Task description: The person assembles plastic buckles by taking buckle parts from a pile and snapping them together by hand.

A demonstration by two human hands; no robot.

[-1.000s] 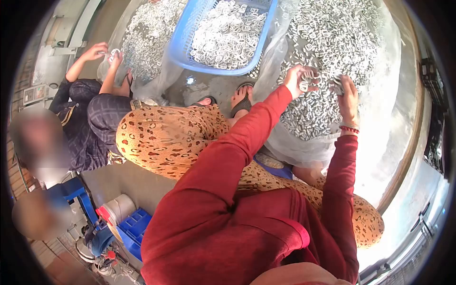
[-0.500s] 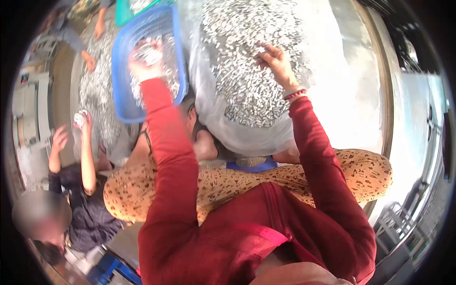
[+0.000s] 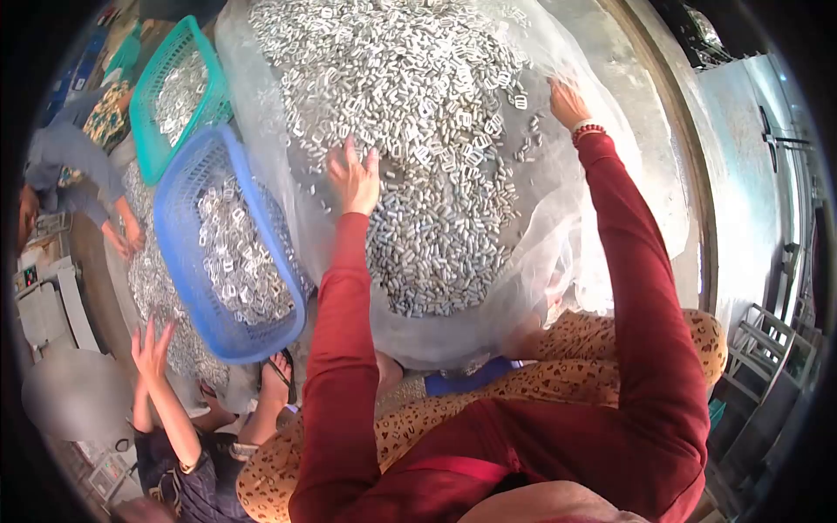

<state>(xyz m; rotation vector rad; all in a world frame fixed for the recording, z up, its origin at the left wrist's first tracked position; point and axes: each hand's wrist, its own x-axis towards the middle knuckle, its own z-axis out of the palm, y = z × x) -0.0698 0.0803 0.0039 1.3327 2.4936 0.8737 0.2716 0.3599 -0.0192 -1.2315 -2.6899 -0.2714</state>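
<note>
A wide pile of small silvery pieces [image 3: 436,235] lies in front of me, with flat buckle-like frames mixed among short, stubby pieces. It rests on a translucent plastic sheet [image 3: 418,340]. My left hand [image 3: 355,181] is at the pile's left side, fingers spread, with nothing seen in it. Over at the right edge of the pile, my right hand [image 3: 568,103] reaches onto the sheet, fingers extended and partly washed out by glare. Left of the pile stands a blue basket [image 3: 187,296] with many frame-shaped pieces [image 3: 240,253] inside.
A green basket [image 3: 150,144] of similar pieces stands beyond the blue one. Two other people work at the left; one raises a hand [image 3: 153,349], another's hands [image 3: 125,237] touch a second pile [image 3: 153,279]. A blue object [image 3: 471,376] sits by my legs. Metal racks [image 3: 772,349] stand right.
My left hand has left the blue basket and moved right to the pile, now without its handful of pieces. My right hand has moved to the pile's right edge. The view has shifted.
</note>
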